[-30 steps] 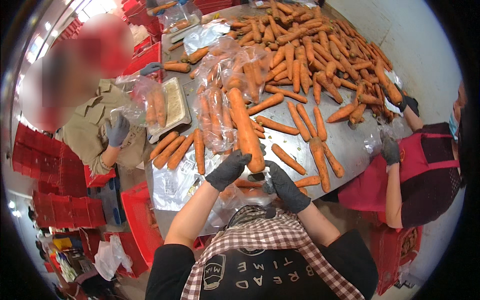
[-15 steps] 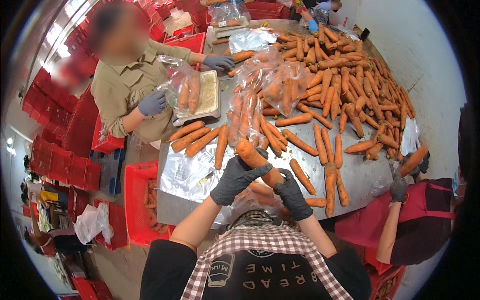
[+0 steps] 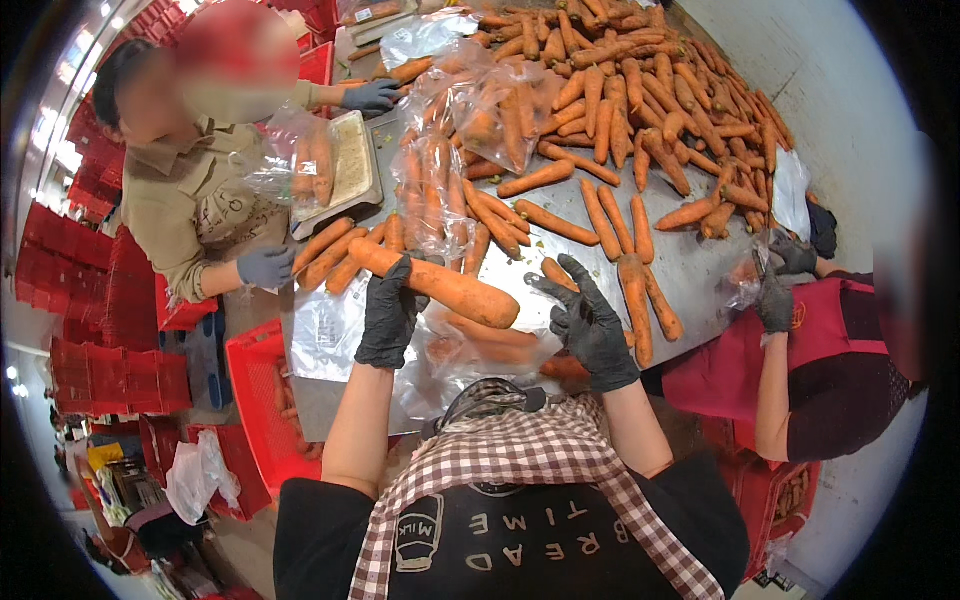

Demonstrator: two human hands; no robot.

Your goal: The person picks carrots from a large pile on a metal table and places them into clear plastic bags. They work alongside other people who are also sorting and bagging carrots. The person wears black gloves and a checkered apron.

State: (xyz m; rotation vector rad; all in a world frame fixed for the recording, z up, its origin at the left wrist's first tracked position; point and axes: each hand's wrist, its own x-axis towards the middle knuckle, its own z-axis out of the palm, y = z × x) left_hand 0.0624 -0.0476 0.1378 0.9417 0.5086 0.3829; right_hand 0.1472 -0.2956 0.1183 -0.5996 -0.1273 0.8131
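One large carrot (image 3: pixel 455 288) is hanging above the table (image 3: pixel 705 285). The right hand (image 3: pixel 592 325) is no longer holding it; its fingers are spreading nearby, so the left hand (image 3: pixel 388 318) is grasping it alone.

Right fingers (image 3: pixel 582 283): a single carrot (image 3: pixel 557 273) lies just beyond, and a group of carrots (image 3: pixel 635 300) obstructs the right side. Farther right of these fingers, bare table (image 3: pixel 705 280) leaves passage up to a co-worker's gloved hand (image 3: pixel 773 303). A gap separates these fingers from the held carrot (image 3: pixel 450 286). Bagged carrots (image 3: pixel 434 190) obstruct the far side of the left fingers (image 3: pixel 396 272).
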